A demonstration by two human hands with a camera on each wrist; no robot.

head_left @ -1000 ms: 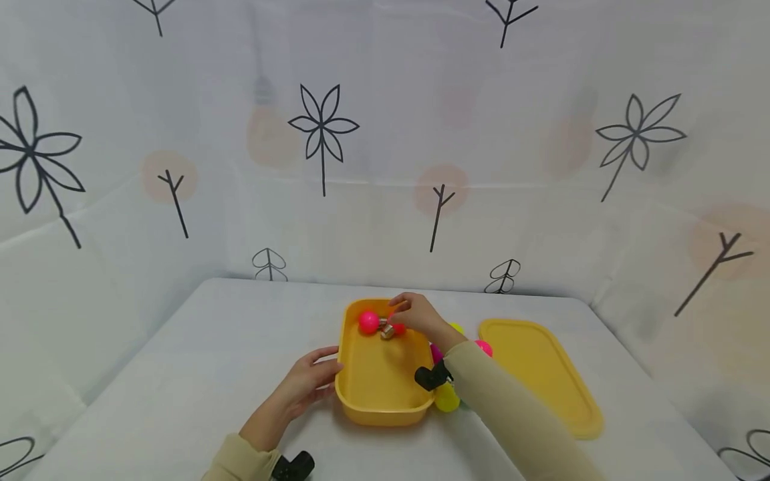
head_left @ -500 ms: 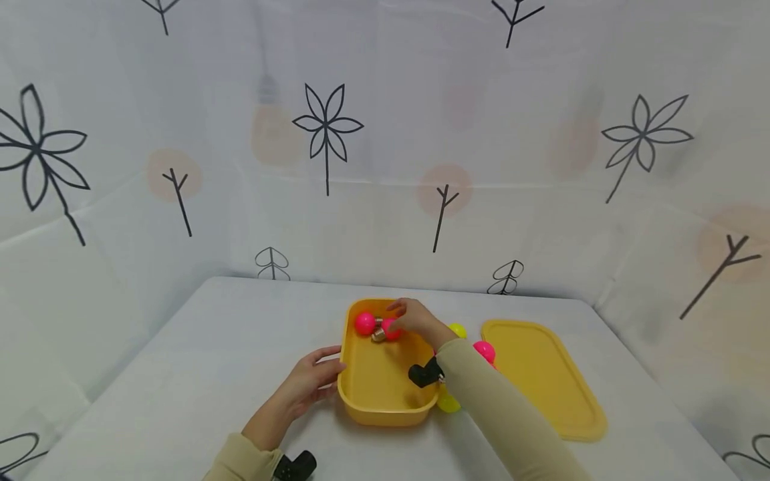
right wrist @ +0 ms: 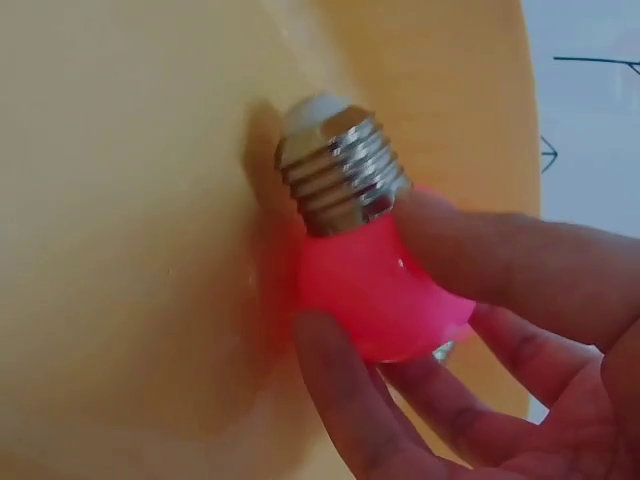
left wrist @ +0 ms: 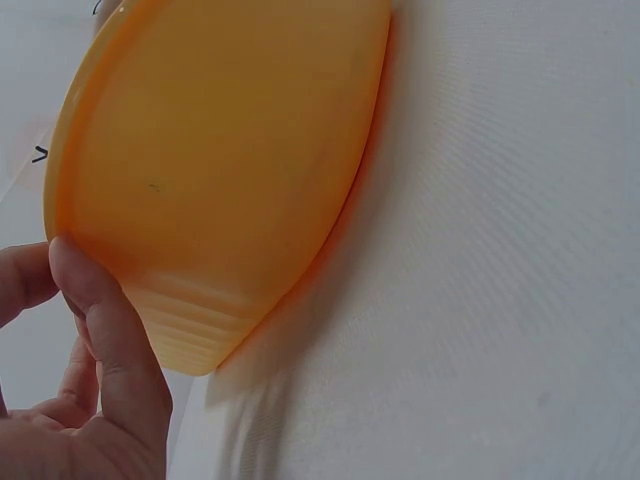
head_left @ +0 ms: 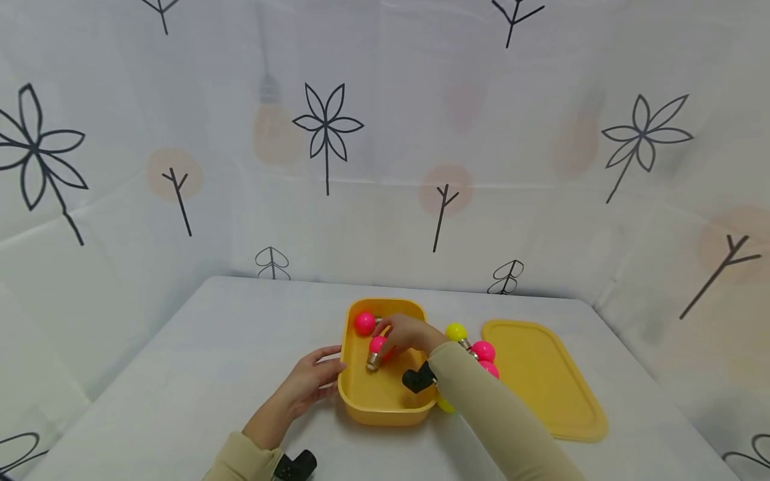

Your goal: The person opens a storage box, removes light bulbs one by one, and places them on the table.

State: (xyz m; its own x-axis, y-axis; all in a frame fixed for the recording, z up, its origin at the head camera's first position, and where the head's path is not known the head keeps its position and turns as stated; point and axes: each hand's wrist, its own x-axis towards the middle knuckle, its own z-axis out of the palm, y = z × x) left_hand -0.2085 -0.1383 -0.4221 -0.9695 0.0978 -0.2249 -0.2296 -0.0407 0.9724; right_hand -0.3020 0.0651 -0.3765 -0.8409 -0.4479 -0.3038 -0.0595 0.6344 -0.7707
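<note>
My right hand [head_left: 409,336] reaches inside the yellow plastic box [head_left: 385,395]. Thumb and fingers pinch a pink light bulb [right wrist: 375,290] by its round part, its silver screw base [right wrist: 345,175] exposed close to the box wall in the right wrist view. A second pink bulb [head_left: 364,323] lies in the far left corner of the box. At the box's left rim, my left hand [head_left: 307,382] holds the edge between thumb [left wrist: 115,340] and fingers; part of its index finger is hidden behind the thumb.
Right of the box, partly behind the right sleeve, lie a yellow bulb [head_left: 456,332] and pink bulbs [head_left: 483,350]. A flat yellow lid [head_left: 541,374] rests farther right on the white table [head_left: 180,387]. Behind hangs a patterned cloth [head_left: 385,234].
My right hand has drawn the held pink bulb away from the other one, toward the box's middle, and its screw base has swung to point nearer me. The left hand stays at the rim.
</note>
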